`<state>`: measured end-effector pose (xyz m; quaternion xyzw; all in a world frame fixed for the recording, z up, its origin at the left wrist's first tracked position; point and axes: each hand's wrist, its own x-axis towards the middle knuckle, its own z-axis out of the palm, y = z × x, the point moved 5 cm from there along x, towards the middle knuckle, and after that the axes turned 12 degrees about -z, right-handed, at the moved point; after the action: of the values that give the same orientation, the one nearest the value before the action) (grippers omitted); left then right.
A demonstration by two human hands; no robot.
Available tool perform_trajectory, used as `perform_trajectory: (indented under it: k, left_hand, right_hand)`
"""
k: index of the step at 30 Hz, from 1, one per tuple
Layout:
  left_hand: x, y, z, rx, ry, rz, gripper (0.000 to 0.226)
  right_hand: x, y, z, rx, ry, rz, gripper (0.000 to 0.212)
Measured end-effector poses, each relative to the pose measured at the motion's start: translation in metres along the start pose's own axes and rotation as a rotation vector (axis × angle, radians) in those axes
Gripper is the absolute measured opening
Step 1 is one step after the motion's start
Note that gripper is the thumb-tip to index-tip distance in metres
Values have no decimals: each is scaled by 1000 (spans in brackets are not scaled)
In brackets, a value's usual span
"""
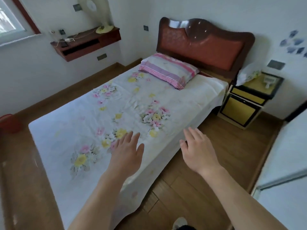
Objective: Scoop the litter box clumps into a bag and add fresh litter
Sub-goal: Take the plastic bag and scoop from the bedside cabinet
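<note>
**A:** where's the litter scoop (268,81) at?

**B:** on the yellow nightstand (239,112) by the bed, beside a white plastic bag (246,73). Left hand (126,156) and right hand (197,150) hover over the floral sheet (83,123), fingers spread, empty.

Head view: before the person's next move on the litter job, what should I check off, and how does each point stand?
1. Left hand free: ok, open and holding nothing.
2. Right hand free: ok, open and holding nothing.
3. Scoop found: ok, a white scoop lies on the nightstand.
4. Bag found: ok, a white plastic bag sits on the same nightstand.
5. Litter box in sight: not ok, none visible.
6. Fresh litter at hand: cannot tell; the bag's contents are hidden.
</note>
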<state>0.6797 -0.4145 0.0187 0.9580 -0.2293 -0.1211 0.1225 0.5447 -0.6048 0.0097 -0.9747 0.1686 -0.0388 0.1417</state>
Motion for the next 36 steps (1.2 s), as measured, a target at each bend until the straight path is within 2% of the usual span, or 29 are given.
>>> perform_trajectory:
  k: [9, 19, 26, 36]
  left_hand:
    - [109, 124, 16, 45, -48, 190, 54]
    - [270, 272, 67, 89, -166, 433, 54]
    - [366, 392, 76, 132, -217, 661, 52]
    - [447, 551, 118, 198, -247, 763, 54]
  right_hand:
    - [57, 113, -35, 5, 2, 139, 57]
    - [141, 253, -55, -27, 47, 424, 55]
    - [190, 338, -89, -25, 101, 629, 55]
    - [241, 490, -111, -10, 133, 731, 56]
